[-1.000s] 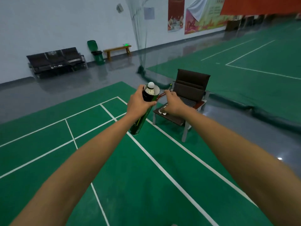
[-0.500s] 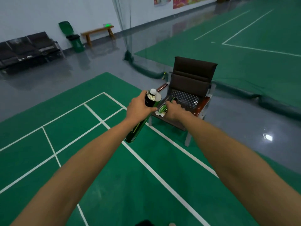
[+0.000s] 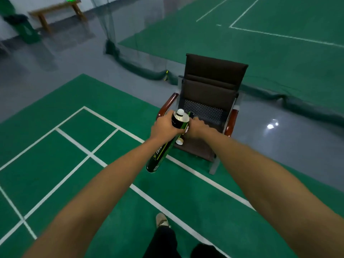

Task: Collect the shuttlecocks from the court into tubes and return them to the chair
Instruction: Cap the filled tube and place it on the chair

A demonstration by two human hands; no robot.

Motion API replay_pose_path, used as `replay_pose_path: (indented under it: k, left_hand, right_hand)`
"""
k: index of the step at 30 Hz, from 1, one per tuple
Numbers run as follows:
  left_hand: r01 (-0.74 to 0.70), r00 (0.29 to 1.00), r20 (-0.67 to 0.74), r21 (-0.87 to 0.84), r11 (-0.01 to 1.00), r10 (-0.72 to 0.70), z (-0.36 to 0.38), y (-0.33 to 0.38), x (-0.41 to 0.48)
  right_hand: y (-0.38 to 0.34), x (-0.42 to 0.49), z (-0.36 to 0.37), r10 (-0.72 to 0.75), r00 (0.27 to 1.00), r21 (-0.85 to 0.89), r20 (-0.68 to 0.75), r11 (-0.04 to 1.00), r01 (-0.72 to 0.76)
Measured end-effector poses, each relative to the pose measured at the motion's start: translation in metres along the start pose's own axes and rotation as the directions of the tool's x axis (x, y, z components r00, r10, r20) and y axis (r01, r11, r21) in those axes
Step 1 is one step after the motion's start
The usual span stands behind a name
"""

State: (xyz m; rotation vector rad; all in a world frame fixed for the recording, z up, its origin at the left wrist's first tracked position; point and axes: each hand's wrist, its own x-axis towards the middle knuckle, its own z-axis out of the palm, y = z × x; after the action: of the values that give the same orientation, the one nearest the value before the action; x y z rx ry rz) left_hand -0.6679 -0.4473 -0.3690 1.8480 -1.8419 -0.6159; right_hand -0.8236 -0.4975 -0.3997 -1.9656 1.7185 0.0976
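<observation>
Two hands: left hand [image 3: 163, 125] has its fingers wrapped round the upper end of a dark green tube [image 3: 162, 153]. Right hand [image 3: 198, 127] is curled round what looks like a second tube [image 3: 179, 141], mostly hidden behind the first, its white end showing at seven o'clock of that hand.
Shuttlecock: one white shuttlecock [image 3: 180, 114] stands proud of the left tube's mouth.
Tubes' place: both are held in the air above the front edge of the chair [image 3: 214, 79], at twelve o'clock from the person.
Step in hand: judged to be setting the tubes down. They are best laid flat on the perforated seat [image 3: 204, 110], well back from the front edge so neither rolls off, with the open mouth kept raised until it rests.
In the way: wooden armrests [image 3: 167, 107] at nine and three o'clock of the seat narrow the entry.
Around: net [image 3: 141, 69] bunched on the floor at ten o'clock of the chair. Bench [image 3: 55, 10] and green bin [image 3: 24, 28] far off at ten o'clock. Shoe [image 3: 162, 219] at six o'clock.
</observation>
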Motion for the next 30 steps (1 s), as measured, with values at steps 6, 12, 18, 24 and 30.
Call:
replay_pose_path:
  k: [6,12,18,24,30]
  left_hand:
    - [-0.033,0.997,0.075,0.033,0.999,0.031,-0.012,-0.009,0.134]
    - [-0.067,0.979,0.198,0.101,0.993,0.046,0.018,-0.005,0.242]
    - [-0.065,0.958,0.285,0.148,0.987,0.02,0.07,0.004,0.346]
    - [-0.006,0.93,0.357,0.26,0.966,-0.091,0.126,-0.011,0.423]
    - [0.03,0.872,0.449,0.346,0.938,-0.194,0.179,-0.052,0.455]
  right_hand:
    - [-0.011,0.093,-0.05,0.083,0.992,0.055,-0.091,0.995,-0.078]
    - [0.02,0.183,-0.089,0.154,0.984,0.101,-0.094,0.984,-0.144]
    - [0.074,0.295,-0.115,0.179,0.981,0.128,-0.072,0.977,-0.169]
    - [0.129,0.392,-0.095,0.231,0.973,0.146,0.001,0.962,-0.229]
    - [0.166,0.45,-0.037,0.264,0.955,0.113,0.136,0.953,-0.28]
